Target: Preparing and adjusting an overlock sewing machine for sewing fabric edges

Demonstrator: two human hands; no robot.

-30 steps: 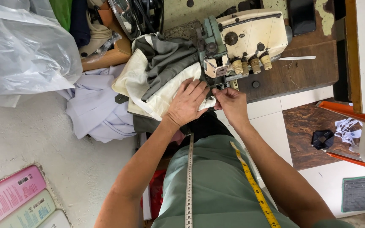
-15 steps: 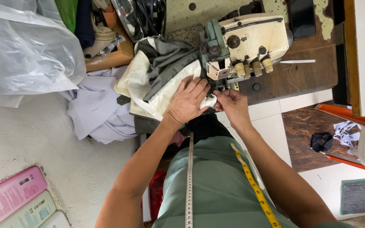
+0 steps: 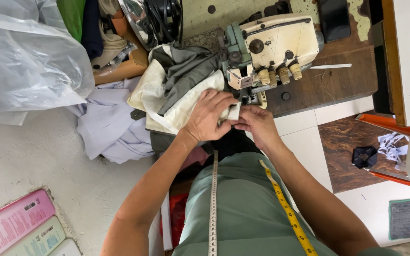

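Both hands had edged closer: left hand (image 3: 208,115) and right hand (image 3: 257,124) pinched cream cloth (image 3: 186,102) at the sewing machine (image 3: 274,45), mid-stitch; feeding straight seemed next.

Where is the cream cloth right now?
In the head view the cream cloth lies left of the sewing machine, under grey fabric. The left hand presses on it and the right hand pinches its edge by the machine.

Hemmed in ahead by the sewing machine (image 3: 271,52), leftward by heaped cream cloth (image 3: 176,102); open wooden tabletop (image 3: 333,85) rightward, perhaps passable beside the orange chair (image 3: 404,151).
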